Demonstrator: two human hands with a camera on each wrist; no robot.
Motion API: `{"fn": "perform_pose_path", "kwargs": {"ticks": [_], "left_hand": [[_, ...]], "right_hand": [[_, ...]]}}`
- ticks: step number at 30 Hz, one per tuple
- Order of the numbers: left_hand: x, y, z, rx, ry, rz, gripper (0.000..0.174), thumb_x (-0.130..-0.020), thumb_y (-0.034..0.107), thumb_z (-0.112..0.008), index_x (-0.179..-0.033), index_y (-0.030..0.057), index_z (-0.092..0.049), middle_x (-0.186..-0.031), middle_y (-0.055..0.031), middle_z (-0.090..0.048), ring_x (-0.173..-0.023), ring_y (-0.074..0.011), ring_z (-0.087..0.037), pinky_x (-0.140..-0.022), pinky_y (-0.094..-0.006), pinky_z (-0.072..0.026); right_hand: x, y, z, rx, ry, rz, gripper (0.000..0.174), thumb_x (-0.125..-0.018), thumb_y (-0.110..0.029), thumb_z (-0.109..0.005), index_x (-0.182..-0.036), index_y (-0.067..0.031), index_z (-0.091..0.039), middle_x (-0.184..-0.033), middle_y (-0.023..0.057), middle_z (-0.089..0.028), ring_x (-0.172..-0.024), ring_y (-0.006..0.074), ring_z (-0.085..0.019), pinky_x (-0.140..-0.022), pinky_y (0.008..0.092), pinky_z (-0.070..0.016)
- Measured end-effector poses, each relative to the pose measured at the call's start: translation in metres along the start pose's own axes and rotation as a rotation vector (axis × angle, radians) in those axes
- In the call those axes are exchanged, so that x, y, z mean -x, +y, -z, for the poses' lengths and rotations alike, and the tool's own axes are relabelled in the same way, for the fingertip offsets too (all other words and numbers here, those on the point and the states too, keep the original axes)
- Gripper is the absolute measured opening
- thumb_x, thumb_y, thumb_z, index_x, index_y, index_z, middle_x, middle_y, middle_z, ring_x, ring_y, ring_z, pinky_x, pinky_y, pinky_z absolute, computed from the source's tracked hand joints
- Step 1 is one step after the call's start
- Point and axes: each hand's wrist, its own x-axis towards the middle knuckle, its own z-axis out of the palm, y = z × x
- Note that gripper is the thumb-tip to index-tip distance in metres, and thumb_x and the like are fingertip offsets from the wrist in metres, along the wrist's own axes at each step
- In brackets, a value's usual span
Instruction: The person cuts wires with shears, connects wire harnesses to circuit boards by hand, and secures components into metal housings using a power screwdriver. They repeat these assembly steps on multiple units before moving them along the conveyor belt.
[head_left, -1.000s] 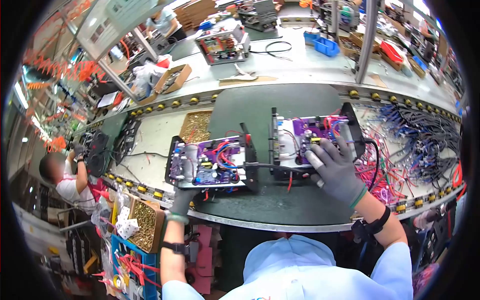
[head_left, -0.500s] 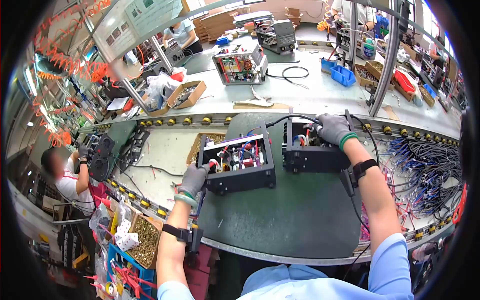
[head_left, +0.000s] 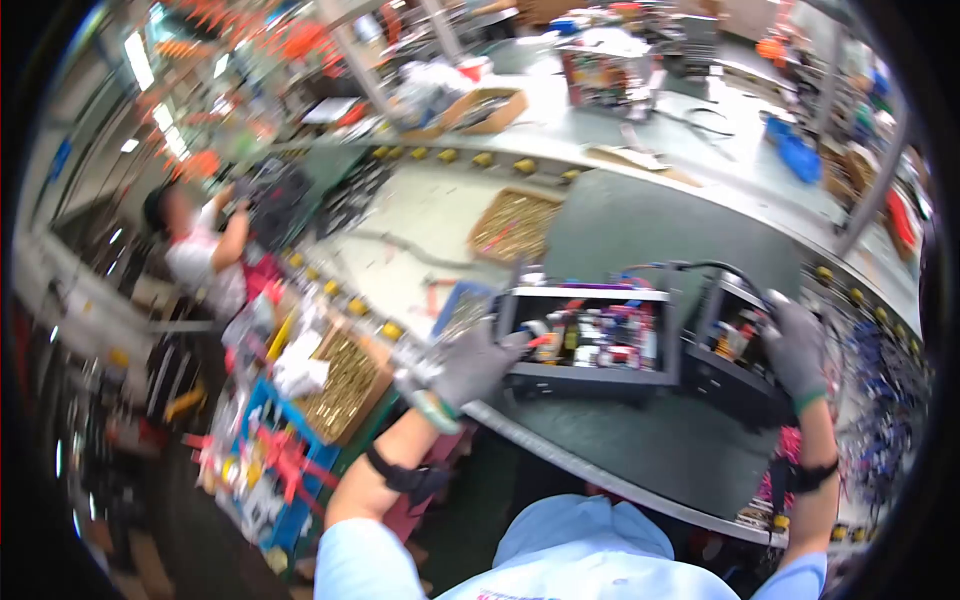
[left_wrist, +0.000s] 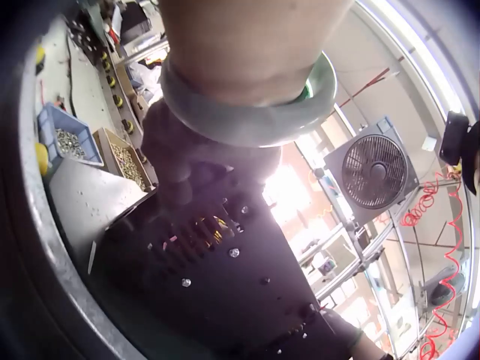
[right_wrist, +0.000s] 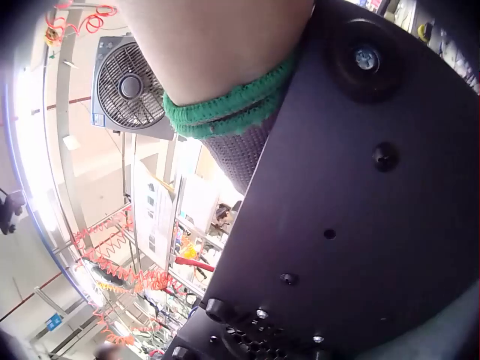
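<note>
Two black metal equipment cases with exposed circuit boards and wires stand side by side on the green mat. My gloved left hand [head_left: 472,365] grips the left end of the left case [head_left: 590,387], fingers over its rim. Its vented black panel [left_wrist: 217,307] fills the lower left wrist view. At the right end of the right case [head_left: 735,388], my gloved right hand [head_left: 797,350] holds the upper edge. That case is angled against the left one. In the right wrist view its black panel [right_wrist: 337,195], with screws and round feet, hides my right fingers.
A black cable [head_left: 715,267] arches behind the cases. Beyond my left hand are a blue bin [head_left: 462,308] and a cardboard tray of brass-coloured parts [head_left: 515,225]. Bundled wires [head_left: 880,400] lie at the right. Another person [head_left: 205,245] works at the far left.
Both cases have been turned from boards facing up to a black side facing me. Since half a second ago they have come closer together, and the right one has swung at an angle. The head view has turned.
</note>
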Motion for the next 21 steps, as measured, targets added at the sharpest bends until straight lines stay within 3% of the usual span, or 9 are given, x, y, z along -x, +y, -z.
{"fn": "perform_pose_path", "kwargs": {"ticks": [4,5,8,9,11,12,13,16,21], "left_hand": [[0.026,-0.013,-0.008,0.176,0.059,0.01,0.054,-0.095,0.051,-0.063,-0.097,-0.0028,-0.064,-0.08,-0.0206,-0.067,-0.079,-0.0295,-0.07,-0.07,-0.042,-0.0511],[0.025,-0.033,-0.018,0.181,0.171,-0.135,0.054,-0.098,0.053,-0.06,-0.1,-0.0012,-0.064,-0.08,-0.0182,-0.066,-0.079,-0.0273,-0.069,-0.07,-0.0418,-0.0505],[0.043,-0.069,-0.005,0.618,-0.001,-0.172,0.053,-0.104,0.052,-0.053,-0.128,0.0061,-0.063,-0.093,-0.0093,-0.065,-0.078,-0.019,-0.066,-0.071,-0.0339,-0.0532],[0.06,-0.067,0.021,0.515,-0.034,-0.134,0.063,-0.099,0.059,-0.056,-0.125,0.0021,-0.063,-0.108,-0.0125,-0.072,-0.102,-0.027,-0.07,-0.085,-0.0415,-0.0519],[0.068,-0.106,0.06,0.077,0.057,0.025,0.058,-0.091,0.05,-0.066,-0.126,0.0033,-0.065,-0.114,-0.021,-0.068,-0.104,-0.0335,-0.069,-0.093,-0.0424,-0.0537],[0.068,-0.134,0.077,-0.357,0.245,-0.028,0.055,-0.088,0.044,-0.068,-0.126,0.0043,-0.066,-0.116,-0.0231,-0.067,-0.105,-0.0363,-0.068,-0.093,-0.0442,-0.0541],[0.072,-0.158,0.091,-0.428,0.3,0.088,0.056,-0.087,0.042,-0.069,-0.127,0.0044,-0.065,-0.12,-0.0233,-0.066,-0.11,-0.0365,-0.066,-0.096,-0.0442,-0.0527],[0.064,-0.219,0.123,-0.513,0.26,0.3,0.06,-0.083,0.038,-0.07,-0.133,0.0051,-0.061,-0.131,-0.0241,-0.06,-0.124,-0.0374,-0.058,-0.106,-0.0437,-0.0463],[0.015,-0.264,0.118,-0.283,0.133,0.101,0.056,-0.078,0.016,-0.064,-0.133,0.0041,-0.06,-0.134,-0.023,-0.059,-0.131,-0.0375,-0.053,-0.112,-0.0409,-0.0414]], "right_hand": [[0.022,-0.005,0.012,0.01,-0.027,-0.106,0.037,-0.09,-0.014,-0.067,-0.125,-0.0041,-0.063,-0.107,0.0204,-0.068,-0.105,0.038,-0.063,-0.092,0.0474,-0.0475],[0.022,0.001,0.011,-0.032,-0.043,-0.088,0.04,-0.091,-0.015,-0.067,-0.13,-0.0033,-0.061,-0.118,0.0211,-0.066,-0.112,0.0386,-0.062,-0.097,0.0463,-0.0471],[0.024,0.005,0.024,0.145,0.154,0.127,0.045,-0.092,-0.012,-0.065,-0.136,-0.0038,-0.057,-0.131,0.0218,-0.061,-0.121,0.0389,-0.059,-0.103,0.0434,-0.0459],[0.028,0.024,0.027,0.061,0.218,0.161,0.049,-0.092,-0.007,-0.064,-0.14,-0.0041,-0.054,-0.14,0.0215,-0.056,-0.129,0.0386,-0.054,-0.109,0.0417,-0.0424],[0.044,0.024,0.059,-0.182,0.247,0.081,0.046,-0.097,-0.005,-0.056,-0.143,-0.0008,-0.051,-0.142,0.0197,-0.056,-0.135,0.0315,-0.051,-0.113,0.0408,-0.0377],[0.056,0.028,0.069,-0.32,0.281,0.015,0.045,-0.099,-0.005,-0.053,-0.143,0.0008,-0.051,-0.143,0.0189,-0.056,-0.138,0.0285,-0.05,-0.115,0.0402,-0.0358],[0.068,0.032,0.086,-0.251,0.259,0.012,0.043,-0.1,-0.005,-0.051,-0.142,0.0019,-0.051,-0.144,0.0182,-0.055,-0.138,0.0271,-0.049,-0.116,0.0394,-0.0341],[0.107,0.045,0.106,-0.27,0.223,-0.018,0.041,-0.104,-0.014,-0.053,-0.142,0.0023,-0.052,-0.145,0.0151,-0.056,-0.134,0.0252,-0.051,-0.115,0.0349,-0.0334],[0.149,0.011,0.132,-0.274,0.182,0.046,0.045,-0.098,-0.023,-0.055,-0.133,0.0052,-0.057,-0.137,0.0178,-0.058,-0.129,0.0295,-0.055,-0.112,0.0405,-0.0381]]}}
